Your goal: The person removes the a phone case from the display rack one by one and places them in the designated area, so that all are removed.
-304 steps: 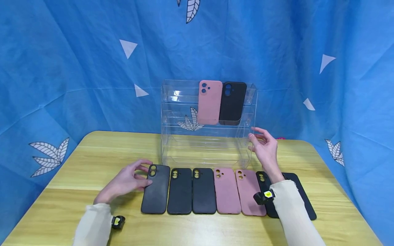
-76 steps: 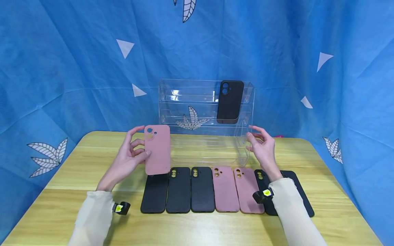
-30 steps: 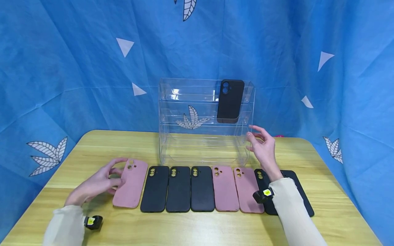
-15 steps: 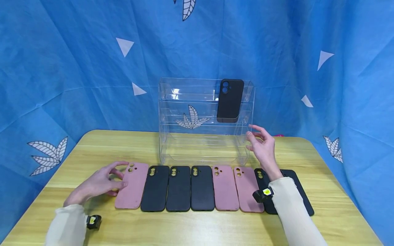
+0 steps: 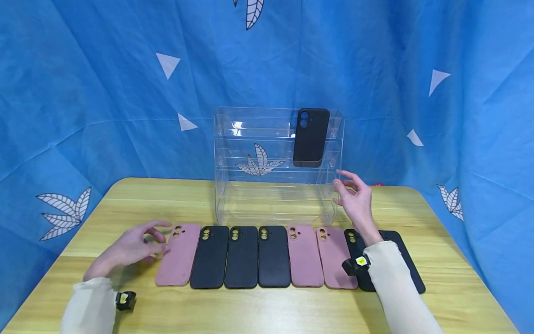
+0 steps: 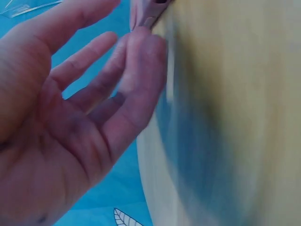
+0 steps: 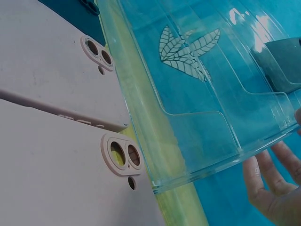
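Note:
My left hand (image 5: 134,246) is at the left end of a row of phone cases, its fingers loosely bent and holding nothing. Its fingertips are right at the edge of a pink phone case (image 5: 179,257), which lies flat; in the left wrist view a corner of the pink case (image 6: 150,12) shows beyond the fingers. At the right side of a clear stepped display rack (image 5: 271,215), my right hand (image 5: 356,199) holds the rack's side edge between thumb and fingers. One black phone case (image 5: 310,139) leans upright on the rack's upper tier.
Beside the left pink case lie several black cases (image 5: 242,257), two more pink cases (image 5: 306,257), and black cases (image 5: 402,255) partly under the right forearm. A blue patterned curtain (image 5: 125,93) hangs behind the wooden table (image 5: 267,311).
The pink case that stood on the rack was carried down by my left hand, laid at the row's left end and let go. My right hand stays at the rack.

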`<state>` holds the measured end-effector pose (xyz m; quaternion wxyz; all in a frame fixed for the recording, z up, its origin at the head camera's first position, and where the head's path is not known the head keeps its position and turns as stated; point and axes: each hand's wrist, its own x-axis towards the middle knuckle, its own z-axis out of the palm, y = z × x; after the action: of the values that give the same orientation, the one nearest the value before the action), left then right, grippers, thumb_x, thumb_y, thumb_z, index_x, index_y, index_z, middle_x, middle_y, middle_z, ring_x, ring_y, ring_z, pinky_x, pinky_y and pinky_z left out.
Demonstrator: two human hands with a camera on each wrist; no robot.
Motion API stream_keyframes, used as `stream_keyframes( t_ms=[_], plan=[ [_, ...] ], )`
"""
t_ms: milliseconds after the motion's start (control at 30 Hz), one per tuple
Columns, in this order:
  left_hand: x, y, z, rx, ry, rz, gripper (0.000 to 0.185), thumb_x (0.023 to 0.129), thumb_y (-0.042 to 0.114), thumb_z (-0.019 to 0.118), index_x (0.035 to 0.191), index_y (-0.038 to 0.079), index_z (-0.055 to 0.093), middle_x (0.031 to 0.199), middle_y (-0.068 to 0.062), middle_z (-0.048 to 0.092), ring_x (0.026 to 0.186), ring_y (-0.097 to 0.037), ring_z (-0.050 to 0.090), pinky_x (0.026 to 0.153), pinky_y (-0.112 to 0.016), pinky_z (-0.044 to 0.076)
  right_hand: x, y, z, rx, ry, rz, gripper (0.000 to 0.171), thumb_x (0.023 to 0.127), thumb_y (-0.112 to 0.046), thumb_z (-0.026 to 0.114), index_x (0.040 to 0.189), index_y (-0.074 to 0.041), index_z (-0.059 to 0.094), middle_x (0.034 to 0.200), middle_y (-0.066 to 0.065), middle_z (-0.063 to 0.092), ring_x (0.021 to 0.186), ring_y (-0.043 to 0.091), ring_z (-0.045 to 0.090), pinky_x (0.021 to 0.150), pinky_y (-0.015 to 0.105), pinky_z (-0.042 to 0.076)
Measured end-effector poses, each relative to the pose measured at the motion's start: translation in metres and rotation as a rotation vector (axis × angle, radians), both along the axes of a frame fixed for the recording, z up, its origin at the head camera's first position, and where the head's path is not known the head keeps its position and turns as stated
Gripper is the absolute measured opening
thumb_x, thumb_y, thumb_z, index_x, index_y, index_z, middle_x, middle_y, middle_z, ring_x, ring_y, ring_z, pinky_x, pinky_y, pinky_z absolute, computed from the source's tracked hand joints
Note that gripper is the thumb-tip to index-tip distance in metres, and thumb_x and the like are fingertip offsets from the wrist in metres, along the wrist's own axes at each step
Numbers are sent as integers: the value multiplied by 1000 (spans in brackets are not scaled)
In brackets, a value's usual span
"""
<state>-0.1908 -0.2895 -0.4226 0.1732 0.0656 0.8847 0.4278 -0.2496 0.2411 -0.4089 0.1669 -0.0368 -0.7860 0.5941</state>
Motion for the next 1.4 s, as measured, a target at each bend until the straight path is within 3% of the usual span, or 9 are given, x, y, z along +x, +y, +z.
stream_keyframes(
  t_ms=[167, 367, 533, 700, 867, 967, 1233, 1400],
  plan=[
    [-3, 6, 10, 16, 125, 23, 58, 97, 18, 70, 148, 5, 46, 123, -23, 61, 89, -22, 72, 71, -32, 63, 0, 0, 0, -4, 5, 0, 41, 104, -29, 61, 141, -13, 59, 116, 4, 60, 92, 3, 68, 70, 23, 63],
    [-10, 24, 21, 23, 280, 54, 51, 98, 29, 70, 146, 19, 53, 127, -16, 64, 102, -21, 70, 78, -28, 59, 0, 0, 0, -4, 6, 7, 41, 104, -30, 60, 141, -13, 59, 116, 5, 60, 92, 3, 68, 70, 22, 63],
    [-15, 41, 29, 91, 324, 96, 51, 98, 40, 69, 145, 28, 53, 128, -10, 63, 103, -10, 70, 80, -33, 60, 1, -1, 0, -9, 2, 13, 41, 104, -31, 60, 142, -14, 59, 116, 5, 60, 93, 5, 68, 71, 23, 63],
    [-20, 58, 37, 192, 390, 111, 50, 98, 36, 70, 145, 28, 54, 125, -7, 63, 101, -3, 70, 78, -28, 61, 1, -1, 1, -17, 0, 12, 41, 104, -30, 61, 141, -14, 59, 115, 3, 60, 96, 10, 70, 71, 23, 63],
    [-26, 76, 45, 270, 424, 103, 48, 98, 32, 70, 144, 28, 55, 122, -2, 64, 101, -7, 71, 82, -25, 61, 1, 0, 1, -16, 1, 8, 41, 104, -29, 61, 141, -14, 59, 115, 3, 61, 98, 14, 70, 71, 24, 63],
    [-29, 87, 49, 302, 444, 91, 46, 99, 30, 70, 143, 28, 56, 124, -7, 64, 103, -9, 70, 85, -24, 61, 1, 0, 1, -12, 2, 6, 41, 104, -30, 60, 141, -13, 59, 116, 4, 60, 100, 16, 70, 71, 25, 63],
    [-43, 122, 59, 414, 528, 79, 44, 98, 25, 71, 140, 25, 59, 123, -8, 65, 105, -12, 69, 86, -24, 60, 1, 0, 2, -17, -9, 18, 42, 104, -31, 60, 142, -15, 58, 118, 5, 60, 97, 9, 69, 72, 24, 63],
    [-52, 145, 67, 479, 563, 68, 42, 96, 22, 73, 137, 23, 61, 119, -9, 66, 104, -14, 70, 83, -25, 61, 1, 0, 2, -22, -17, 13, 42, 104, -31, 60, 142, -15, 59, 115, 1, 61, 99, 15, 69, 72, 25, 63]
  ],
)
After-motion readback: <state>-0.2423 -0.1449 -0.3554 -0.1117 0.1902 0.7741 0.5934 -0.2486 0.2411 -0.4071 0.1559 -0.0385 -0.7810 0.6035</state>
